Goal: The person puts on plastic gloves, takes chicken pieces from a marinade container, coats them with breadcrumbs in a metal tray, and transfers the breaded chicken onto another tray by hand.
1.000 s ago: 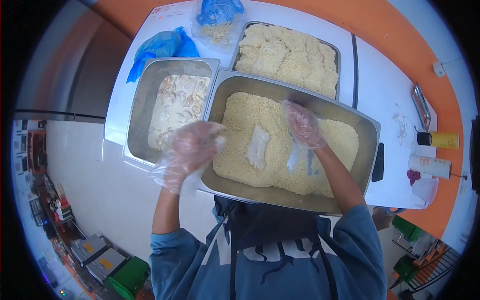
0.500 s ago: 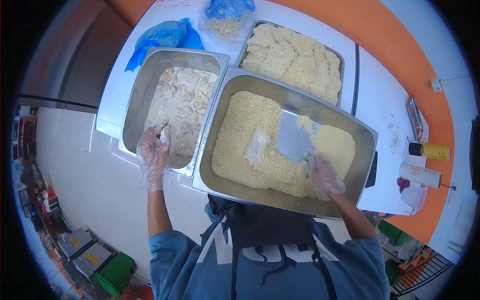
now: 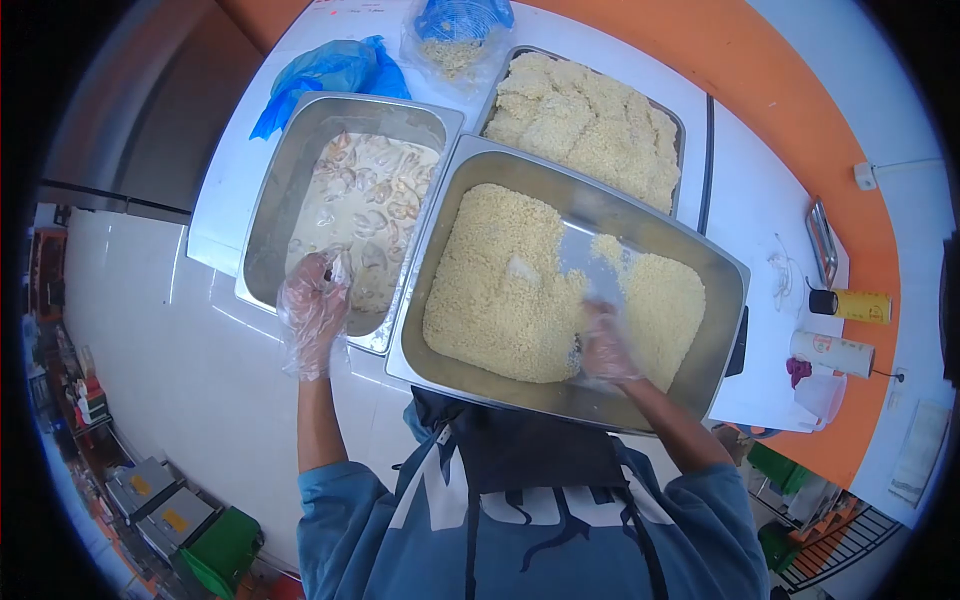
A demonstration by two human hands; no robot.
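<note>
Head view: see a pale piece (image 3: 522,269) lying among yellowish crumbs (image 3: 485,310) in the left half of the deep crumb pan (image 3: 600,206), largely buried, with only a small whitish patch showing. Note to its right, nearer the body, the gloved right hand (image 3: 608,347), blurred, down at the crumbs. Cannot tell whether loose, clenched or grasping anything. Find the gloved left hand (image 3: 314,310) at the near end of the batter pan (image 3: 284,200), with bent fingers; cannot tell whether gripping a piece there. Observe wet pieces (image 3: 372,188) in whitish liquid inside that pan, just left of the crumb pan. Farther back, find a tray (image 3: 682,150) heaped with crumb-coated pieces (image 3: 590,125). Farther left, see a blue bag (image 3: 335,72). To the right, on the white table (image 3: 752,205), spot a yellow can (image 3: 862,306).
</note>
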